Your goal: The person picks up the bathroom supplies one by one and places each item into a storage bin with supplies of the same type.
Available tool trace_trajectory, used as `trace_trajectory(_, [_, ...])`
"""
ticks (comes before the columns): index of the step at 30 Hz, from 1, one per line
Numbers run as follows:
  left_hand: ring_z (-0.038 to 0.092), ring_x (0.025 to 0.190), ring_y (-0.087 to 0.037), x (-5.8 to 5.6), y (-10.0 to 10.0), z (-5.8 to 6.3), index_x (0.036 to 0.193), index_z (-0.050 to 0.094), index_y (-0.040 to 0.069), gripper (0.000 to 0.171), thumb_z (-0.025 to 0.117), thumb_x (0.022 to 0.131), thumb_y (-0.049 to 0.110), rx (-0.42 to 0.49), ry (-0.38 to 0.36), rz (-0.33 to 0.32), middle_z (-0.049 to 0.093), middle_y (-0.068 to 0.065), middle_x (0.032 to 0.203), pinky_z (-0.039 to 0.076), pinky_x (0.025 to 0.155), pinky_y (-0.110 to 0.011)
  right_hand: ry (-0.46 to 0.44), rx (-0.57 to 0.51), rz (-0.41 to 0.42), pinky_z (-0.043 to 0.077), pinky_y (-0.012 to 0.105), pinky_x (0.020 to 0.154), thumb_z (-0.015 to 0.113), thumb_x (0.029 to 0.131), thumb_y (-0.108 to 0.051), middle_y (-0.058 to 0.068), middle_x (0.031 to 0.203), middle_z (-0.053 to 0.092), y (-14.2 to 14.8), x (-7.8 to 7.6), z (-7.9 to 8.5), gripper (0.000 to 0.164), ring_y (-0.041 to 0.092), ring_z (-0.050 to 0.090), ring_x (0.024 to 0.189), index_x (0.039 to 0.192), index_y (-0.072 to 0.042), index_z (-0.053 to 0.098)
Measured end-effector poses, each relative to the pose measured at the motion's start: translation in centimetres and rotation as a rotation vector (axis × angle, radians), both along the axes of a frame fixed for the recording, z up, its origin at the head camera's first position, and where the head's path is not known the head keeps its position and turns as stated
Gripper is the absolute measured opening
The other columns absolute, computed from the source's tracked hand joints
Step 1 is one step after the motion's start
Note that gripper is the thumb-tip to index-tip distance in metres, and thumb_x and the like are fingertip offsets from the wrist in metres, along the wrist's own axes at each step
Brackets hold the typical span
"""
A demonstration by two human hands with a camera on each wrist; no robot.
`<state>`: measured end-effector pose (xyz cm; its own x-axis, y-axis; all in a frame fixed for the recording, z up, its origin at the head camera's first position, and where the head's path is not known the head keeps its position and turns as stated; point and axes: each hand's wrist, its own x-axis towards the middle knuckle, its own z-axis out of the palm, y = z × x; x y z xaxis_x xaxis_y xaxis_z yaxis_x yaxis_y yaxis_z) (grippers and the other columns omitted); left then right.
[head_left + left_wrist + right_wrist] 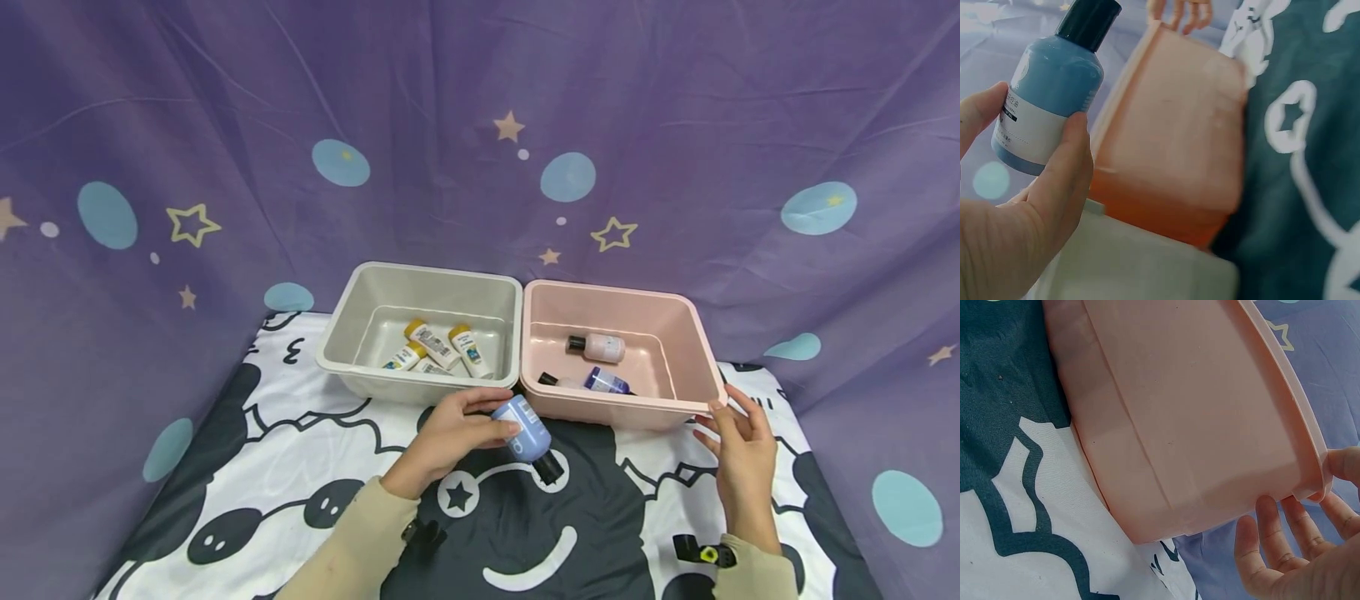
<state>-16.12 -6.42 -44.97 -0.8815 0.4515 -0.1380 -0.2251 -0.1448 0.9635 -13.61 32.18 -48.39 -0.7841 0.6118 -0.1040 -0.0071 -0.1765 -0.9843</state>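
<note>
From the head view, the person's left hand (450,437) reaches in over the patterned cloth (300,467) on the counter, forearm angled up from the lower left. Its grip is closed around a blue bottle (525,429), thumb on top and fingers beneath, with the black cap pointing down and toward the person. The bottle hangs just in front of the seam where the grey bin (423,329) meets the pink bin (615,354). The right hand (738,450) stands at the pink bin's near right corner, fingers loosely spread and straight, tips touching the rim; its grip holds nothing. Small yellow-capped tubes (438,346) lie in the grey bin, and two bottles (596,362) lie in the pink one.

In the left wrist view, the thumb (1063,169) presses across the blue bottle's (1047,94) white label, the bottle is tilted, and the pink bin's (1172,144) outer wall sits close behind.

In the right wrist view, the right hand (1297,556) is open, palm facing the pink bin's (1191,419) wall, and the fingertips (1266,509) meet the underside of the rim.
</note>
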Motion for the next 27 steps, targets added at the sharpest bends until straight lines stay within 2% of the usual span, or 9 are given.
trace_trajectory(9, [0.066,0.103,-0.025,-2.9,1.6,3.6,0.134,0.056,-0.008,0.057,0.078,0.082,0.000,0.032,0.060,0.053,0.058,-0.022,0.130,0.058,0.081,-0.041,-0.001,0.001,-0.005,0.059,0.028,0.061,0.073,0.094,-0.014,0.005,0.109,0.069,0.1,-0.1,-0.2,0.044,0.016,0.071,0.079,0.136,-0.014,0.061])
trace_trajectory(14, [0.066,0.103,-0.026,-4.7,2.5,4.7,0.133,0.059,-0.006,0.054,0.078,0.083,0.001,0.034,0.071,0.065,0.058,-0.019,0.132,0.058,0.081,-0.040,0.006,-0.006,-0.005,0.059,0.029,0.061,0.073,0.093,-0.014,0.005,0.108,0.069,0.1,-0.1,-0.2,0.045,0.016,0.071,0.079,0.137,-0.012,0.060])
trace_trajectory(22, [0.066,0.107,-0.030,-7.7,4.4,6.2,0.135,0.056,-0.005,0.053,0.077,0.087,0.002,0.040,0.037,0.042,0.058,-0.019,0.131,0.056,0.085,-0.040,0.002,0.001,-0.005,0.059,0.029,0.061,0.073,0.093,-0.015,0.006,0.110,0.069,0.1,-0.1,-0.2,0.047,0.017,0.071,0.081,0.138,-0.011,0.059])
trace_trajectory(27, [0.064,0.110,-0.030,-9.2,6.0,7.4,0.134,0.057,-0.004,0.052,0.078,0.087,0.002,0.027,0.045,0.019,0.060,-0.017,0.128,0.057,0.084,-0.038,0.004,0.004,-0.004,0.059,0.029,0.061,0.073,0.093,-0.014,0.007,0.111,0.069,0.0,-0.1,-0.2,0.047,0.018,0.071,0.082,0.138,-0.011,0.059])
